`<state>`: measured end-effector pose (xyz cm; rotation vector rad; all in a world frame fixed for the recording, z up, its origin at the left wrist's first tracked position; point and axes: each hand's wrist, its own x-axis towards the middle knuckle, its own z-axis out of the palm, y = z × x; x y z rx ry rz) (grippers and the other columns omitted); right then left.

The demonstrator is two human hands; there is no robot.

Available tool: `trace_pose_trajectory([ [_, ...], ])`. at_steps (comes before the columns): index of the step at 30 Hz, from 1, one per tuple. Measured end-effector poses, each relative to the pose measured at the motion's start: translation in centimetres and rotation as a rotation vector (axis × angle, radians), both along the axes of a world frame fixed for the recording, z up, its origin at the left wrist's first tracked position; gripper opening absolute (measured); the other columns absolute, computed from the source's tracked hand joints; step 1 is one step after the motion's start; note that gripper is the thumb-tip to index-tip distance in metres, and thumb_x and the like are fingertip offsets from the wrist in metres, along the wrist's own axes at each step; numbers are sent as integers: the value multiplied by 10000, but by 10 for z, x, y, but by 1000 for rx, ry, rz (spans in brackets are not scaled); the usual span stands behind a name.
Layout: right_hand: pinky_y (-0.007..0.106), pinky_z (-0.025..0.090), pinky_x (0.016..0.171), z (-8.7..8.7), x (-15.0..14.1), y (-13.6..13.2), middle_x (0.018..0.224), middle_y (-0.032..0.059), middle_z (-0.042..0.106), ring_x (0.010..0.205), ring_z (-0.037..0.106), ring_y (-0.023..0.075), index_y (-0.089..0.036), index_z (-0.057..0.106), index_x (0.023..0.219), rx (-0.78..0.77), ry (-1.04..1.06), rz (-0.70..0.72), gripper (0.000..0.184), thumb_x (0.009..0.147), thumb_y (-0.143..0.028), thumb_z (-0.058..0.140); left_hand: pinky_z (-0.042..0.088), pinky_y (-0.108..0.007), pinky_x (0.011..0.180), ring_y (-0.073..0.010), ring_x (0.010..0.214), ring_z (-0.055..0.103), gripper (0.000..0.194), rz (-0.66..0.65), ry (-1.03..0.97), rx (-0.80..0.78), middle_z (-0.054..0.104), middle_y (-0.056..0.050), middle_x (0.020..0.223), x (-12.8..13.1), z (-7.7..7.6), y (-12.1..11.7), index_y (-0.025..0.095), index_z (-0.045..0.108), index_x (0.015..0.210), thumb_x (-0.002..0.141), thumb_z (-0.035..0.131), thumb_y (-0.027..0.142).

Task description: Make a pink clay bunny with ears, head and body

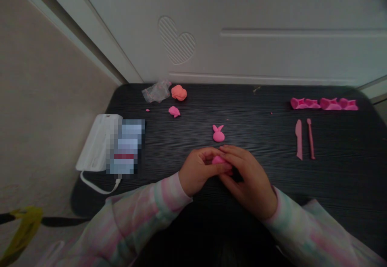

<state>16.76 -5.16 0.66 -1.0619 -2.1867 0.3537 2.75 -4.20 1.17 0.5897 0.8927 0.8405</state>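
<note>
A lump of pink modelling clay (218, 160) sits between my two hands, partly covered by fingers. My left hand (198, 172) is closed on it, thumb in front and index finger behind. My right hand (250, 180) curls around the lump from the other side, its fingertips meeting those of the left. Just beyond my fingers, a pink clay bunny head (218, 136) with two pointed ears lies flat on the dark tabletop (256, 122).
Orange clay (179, 92), a small pink scrap (174, 111) and a crumpled clear wrapper (157, 91) lie back left. A phone (127, 146) is cabled beside a white power bank (96, 142). Rightward are a pink plastic knife (298, 140), a thin tool (311, 138) and a pink moulded strip (329, 104).
</note>
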Motion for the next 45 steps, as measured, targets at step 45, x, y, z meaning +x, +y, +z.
trace_pose_trajectory([
  [45, 401, 473, 830, 8, 4, 2, 998, 96, 581, 970, 529, 216, -176, 475, 1108, -11, 98, 30, 364, 753, -186, 557, 387, -218, 663, -98, 647, 505, 182, -74, 206, 252, 587, 6, 634, -5, 2, 0, 133, 628, 654, 714, 573, 296],
])
